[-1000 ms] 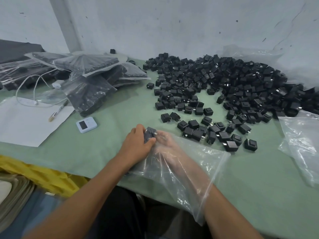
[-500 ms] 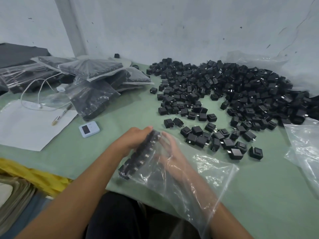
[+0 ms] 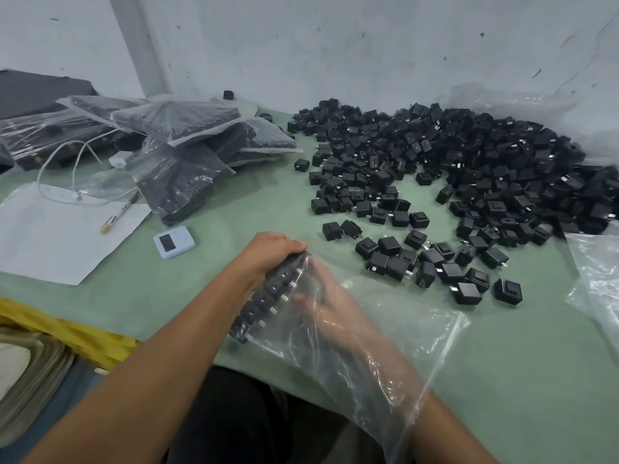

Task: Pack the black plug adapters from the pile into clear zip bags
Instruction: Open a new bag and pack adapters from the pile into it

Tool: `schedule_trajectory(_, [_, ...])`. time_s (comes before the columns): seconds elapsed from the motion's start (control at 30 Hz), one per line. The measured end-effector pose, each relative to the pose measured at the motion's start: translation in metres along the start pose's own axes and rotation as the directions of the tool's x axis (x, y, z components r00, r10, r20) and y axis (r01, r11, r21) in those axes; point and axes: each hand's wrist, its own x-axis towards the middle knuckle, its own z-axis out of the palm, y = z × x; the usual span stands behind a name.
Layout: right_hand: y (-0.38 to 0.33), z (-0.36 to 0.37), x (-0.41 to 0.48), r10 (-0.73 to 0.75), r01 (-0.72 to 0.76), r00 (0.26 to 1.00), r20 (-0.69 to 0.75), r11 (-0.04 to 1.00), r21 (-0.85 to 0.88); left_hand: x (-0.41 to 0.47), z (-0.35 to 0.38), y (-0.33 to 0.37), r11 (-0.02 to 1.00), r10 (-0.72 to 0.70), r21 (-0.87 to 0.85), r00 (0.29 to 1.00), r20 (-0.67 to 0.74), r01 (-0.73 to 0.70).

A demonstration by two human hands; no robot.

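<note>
Blk adapter row (image 3: 265, 301) in clear zip bag (image 3: 418, 324); pile (image 3: 469, 155) behind

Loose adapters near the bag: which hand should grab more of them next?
Probably the right hand: the loose adapters lie on its side, though it is inside the clear bag. The left hand grips a row of adapters.

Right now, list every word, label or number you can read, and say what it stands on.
None can be read.
Device: dark screen, no legible figures.
Paper: looks blank.
Adapters: any markings too small to read.
</note>
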Motion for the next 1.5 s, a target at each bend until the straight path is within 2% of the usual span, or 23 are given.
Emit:
schedule_trajectory(0.17, [0.005,0.005,0.005,0.044,-0.049,0.999,-0.028,0.972,-0.231,0.004,0.007,-0.013,0.961,0.205,0.212,0.972,-0.117,-0.177])
schedule_trajectory(0.27, [0.003,0.004,0.004,-0.018,0.017,1.0,0.001,0.965,-0.261,0.003,0.001,-0.02,0.871,0.3,0.446,0.942,-0.147,-0.208])
schedule_trajectory(0.3, [0.003,0.004,0.004,-0.048,0.048,0.999,0.004,0.964,-0.261,0.003,-0.003,-0.022,0.853,0.318,0.473,0.938,-0.135,-0.222])
schedule_trajectory(0.43, [0.004,0.004,0.006,-0.078,0.068,0.997,-0.026,0.957,-0.283,0.001,-0.014,-0.031,0.866,0.346,0.401,0.937,-0.053,-0.297])
schedule_trajectory(0.57, [0.001,0.005,0.012,-0.009,0.005,1.0,-0.01,0.937,-0.349,0.001,-0.012,-0.035,0.856,0.386,0.394,0.921,-0.056,-0.334])
schedule_trajectory(0.67, [0.004,0.013,0.004,-0.003,-0.034,0.994,-0.106,0.94,-0.34,-0.005,-0.018,-0.034,0.904,0.336,0.291,0.941,-0.035,-0.312])
schedule_trajectory(0.73, [0.01,0.016,0.002,0.03,-0.078,0.984,-0.175,0.959,-0.272,-0.015,-0.029,-0.036,0.916,0.316,0.263,0.949,-0.006,-0.304])
schedule_trajectory(0.83, [0.015,0.021,0.006,0.074,-0.107,0.979,-0.188,0.979,-0.175,-0.043,-0.045,-0.049,0.897,0.333,0.322,0.942,-0.044,-0.302])
schedule_trajectory(0.93, [0.015,0.027,0.003,0.058,-0.088,0.968,-0.243,0.989,-0.116,-0.074,-0.048,-0.072,0.901,0.345,0.295,0.938,-0.04,-0.318])
schedule_trajectory(0.97, [0.015,0.029,0.001,0.042,-0.074,0.965,-0.257,0.99,-0.117,-0.081,-0.045,-0.079,0.895,0.366,0.296,0.929,-0.055,-0.335])
schedule_trajectory(1.03, [0.013,0.029,0.0,0.019,-0.078,0.972,-0.234,0.966,-0.246,-0.089,-0.038,-0.091,0.852,0.436,0.372,0.892,-0.119,-0.368])
schedule_trajectory(1.1, [0.011,0.024,-0.001,0.051,-0.105,0.97,-0.236,0.969,-0.222,-0.093,-0.034,-0.094,0.806,0.487,0.451,0.863,-0.136,-0.384])
schedule_trajectory(1.27, [0.01,0.02,-0.005,0.022,-0.088,0.979,-0.203,0.943,-0.322,-0.082,-0.036,-0.076,0.78,0.352,0.569,0.934,-0.054,-0.261])
schedule_trajectory(1.4, [0.017,0.02,0.005,0.05,-0.127,0.978,-0.202,0.912,-0.39,-0.065,-0.016,-0.048,0.799,0.324,0.567,0.937,-0.131,-0.198])
schedule_trajectory(1.5, [0.013,0.021,0.01,0.093,-0.18,0.962,-0.258,0.925,-0.336,-0.052,0.006,-0.038,0.778,0.333,0.595,0.935,-0.118,-0.202])
